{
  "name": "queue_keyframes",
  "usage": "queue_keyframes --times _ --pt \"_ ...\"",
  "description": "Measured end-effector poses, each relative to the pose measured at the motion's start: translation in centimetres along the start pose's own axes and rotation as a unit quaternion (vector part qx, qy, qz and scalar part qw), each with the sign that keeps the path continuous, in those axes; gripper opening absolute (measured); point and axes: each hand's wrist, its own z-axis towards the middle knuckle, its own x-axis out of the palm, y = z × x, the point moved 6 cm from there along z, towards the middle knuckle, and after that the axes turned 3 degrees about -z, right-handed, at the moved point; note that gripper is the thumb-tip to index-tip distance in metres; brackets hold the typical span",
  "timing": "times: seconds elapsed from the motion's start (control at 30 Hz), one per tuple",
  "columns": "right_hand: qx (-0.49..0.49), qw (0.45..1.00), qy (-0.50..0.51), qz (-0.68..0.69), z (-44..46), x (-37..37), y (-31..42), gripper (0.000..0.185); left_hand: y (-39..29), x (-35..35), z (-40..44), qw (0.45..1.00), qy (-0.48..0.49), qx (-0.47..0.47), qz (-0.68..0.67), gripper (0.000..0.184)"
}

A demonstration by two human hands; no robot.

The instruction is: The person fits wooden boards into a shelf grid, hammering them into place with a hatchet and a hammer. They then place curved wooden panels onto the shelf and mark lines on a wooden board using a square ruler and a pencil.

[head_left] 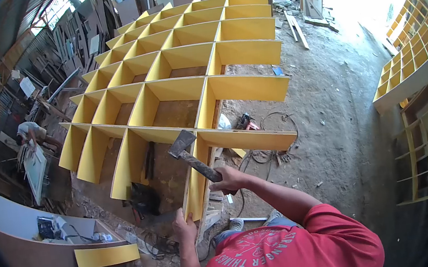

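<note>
A: Hammer [195, 162] pos?
B: RH [227, 180] closed round handle, hammer head [182, 143] above yellow grid [251, 88], nr a joint.
A: LH [184, 226]?
B: At nr end of yellow panel [195, 193]; can't tell if gripping.

Person [32, 132] stooping at left, leaning boards [73, 43] beyond, lattice unit [409, 62] at right

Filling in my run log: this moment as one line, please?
right hand: holding hammer, head over yellow grid; left hand: at near end of yellow board
</note>
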Motion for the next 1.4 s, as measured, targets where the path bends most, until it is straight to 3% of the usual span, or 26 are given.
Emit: queue_keyframes --times 0.27,0.37,0.4,0.47,0.57,0.63,0.77,0.8,0.93,1.03,1.07,1.17,1.2,1.3,1.4 --pt "0.014 0.997 -0.078 0.026 -0.2 0.8 2.0 0.040 0.8 -0.9 0.5 0.998 -0.025 0.057 -0.028 0.038" --pt "-0.062 0.985 -0.151 -0.048 2.0 0.3 1.7 0.034 2.3 -0.5 0.7 0.998 -0.020 0.055 -0.037 0.040" --pt "0.016 0.992 -0.126 0.008 1.6 0.2 2.8 0.035 2.3 -0.7 0.9 0.998 -0.023 0.055 -0.034 0.040" --pt "0.023 0.987 -0.160 -0.010 1.7 -0.4 3.2 0.034 2.7 -1.0 1.4 0.998 -0.018 0.033 -0.041 0.040" --pt "0.038 0.982 -0.181 -0.033 2.2 -1.0 1.5 0.030 2.8 -0.8 2.2 0.989 -0.035 0.089 -0.109 0.040" --pt "0.183 0.970 -0.161 -0.010 2.6 -0.9 -2.1 0.030 4.2 0.0 1.4 0.987 -0.057 0.110 -0.104 0.038" --pt "0.070 0.982 -0.173 0.009 3.6 1.0 -4.8 0.039 5.7 -0.4 0.6 0.981 -0.004 0.071 -0.180 0.037" --pt "0.048 0.974 -0.187 0.120 3.9 2.1 -4.6 0.042 6.0 -0.3 0.6 0.975 0.010 0.071 -0.208 0.037" --pt "0.109 0.972 -0.209 -0.022 2.9 1.7 -0.6 0.042 7.0 0.7 1.7 0.965 0.083 0.102 -0.229 0.044" --pt "0.094 0.931 -0.312 -0.165 1.1 0.3 2.7 0.043 8.2 1.4 1.7 0.965 0.125 0.099 -0.207 0.056" --pt "-0.003 0.902 -0.368 -0.227 1.1 -1.0 1.2 0.047 8.4 1.6 1.7 0.967 0.134 0.093 -0.198 0.057" --pt "-0.005 0.872 -0.430 -0.235 -0.3 -2.0 5.6 0.046 8.6 1.9 1.7 0.967 0.122 0.117 -0.188 0.062" --pt "0.033 0.869 -0.419 -0.261 -0.4 -2.3 6.5 0.045 8.4 1.8 1.7 0.967 0.110 0.134 -0.189 0.063" --pt "0.017 0.836 -0.438 -0.330 -0.4 -1.3 6.8 0.040 8.3 1.6 1.7 0.963 0.102 0.145 -0.202 0.063" --pt "0.127 0.837 -0.360 -0.393 0.9 -1.0 2.3 0.043 8.7 2.1 1.8 0.967 0.160 0.077 -0.184 0.063"
